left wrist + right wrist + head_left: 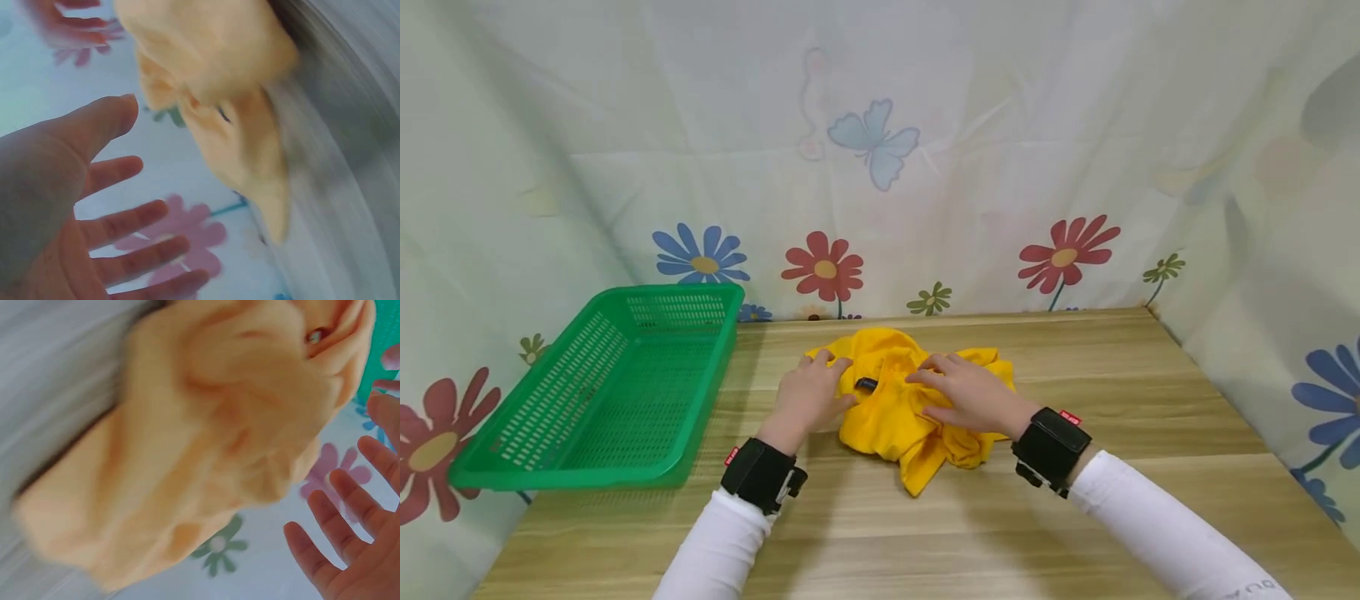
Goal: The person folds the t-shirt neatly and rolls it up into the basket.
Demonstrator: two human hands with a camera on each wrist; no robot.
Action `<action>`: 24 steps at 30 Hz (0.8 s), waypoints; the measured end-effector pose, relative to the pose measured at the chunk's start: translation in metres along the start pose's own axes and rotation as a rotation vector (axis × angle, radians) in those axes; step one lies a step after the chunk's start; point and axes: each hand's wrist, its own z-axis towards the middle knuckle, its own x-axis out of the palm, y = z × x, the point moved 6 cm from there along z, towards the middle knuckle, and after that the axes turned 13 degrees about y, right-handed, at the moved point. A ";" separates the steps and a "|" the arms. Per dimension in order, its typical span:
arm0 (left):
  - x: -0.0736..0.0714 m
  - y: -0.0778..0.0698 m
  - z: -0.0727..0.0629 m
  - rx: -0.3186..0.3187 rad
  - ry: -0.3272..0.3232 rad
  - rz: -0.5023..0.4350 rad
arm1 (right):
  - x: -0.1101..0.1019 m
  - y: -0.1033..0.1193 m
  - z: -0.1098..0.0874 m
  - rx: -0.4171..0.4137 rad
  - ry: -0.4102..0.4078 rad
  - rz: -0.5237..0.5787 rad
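Note:
A crumpled yellow cloth (887, 417), perhaps a garment, lies in a heap on the wooden table, with a small dark tag-like piece (866, 384) showing in its folds. Over its left side hovers my left hand (808, 392), fingers spread. My right hand (970, 392) is above the right part of the heap, also with fingers apart. In the left wrist view the left hand (94, 219) is apart from the cloth (212, 69). The right wrist view shows the right hand (356, 531) beside the cloth (206, 437), nothing in its fingers.
A green plastic basket (700, 417) with slotted walls stands on the left of the wooden table (880, 550). Behind the table hangs a white curtain (970, 233) printed with flowers and a butterfly; it also closes off both sides.

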 end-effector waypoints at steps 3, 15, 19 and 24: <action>0.003 0.009 0.007 0.006 0.008 -0.006 | 0.002 0.012 0.018 -0.022 0.017 0.006; 0.030 0.023 0.050 0.057 0.088 -0.030 | 0.031 0.062 0.067 -0.101 0.201 -0.112; 0.038 0.025 0.060 0.072 0.144 -0.071 | 0.046 0.064 0.072 -0.073 0.261 -0.142; 0.041 0.026 0.069 0.076 0.173 -0.132 | 0.053 0.062 0.075 -0.057 0.250 -0.221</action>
